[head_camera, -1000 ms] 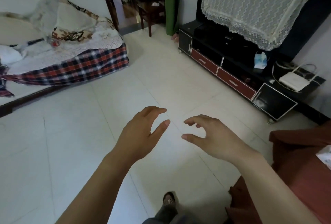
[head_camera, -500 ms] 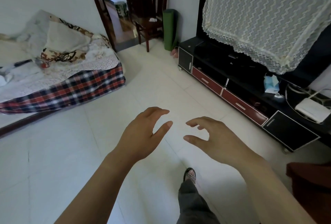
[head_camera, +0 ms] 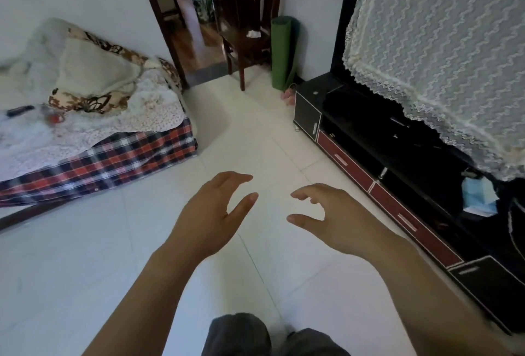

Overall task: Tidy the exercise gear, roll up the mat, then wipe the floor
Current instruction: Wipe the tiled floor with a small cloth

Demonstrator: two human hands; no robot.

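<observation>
Fingers of the left hand are spread and loosely bent, gripping nothing. Those of the right hand are curled more but also apart and empty. Both hands hover low in the centre of the frame over the pale tiled floor.

At the left edge lies a bed with a plaid sheet. At upper centre a dark wooden chair stands by the doorway. Just to its right the green mat is rolled up and upright in the corner, with something small and pink at its foot that is too blurred to name. A black and red cabinet runs down the right side.

The rolling looks done, so wiping the floor seems next. No cloth or mop is in view, so one must first be fetched.
</observation>
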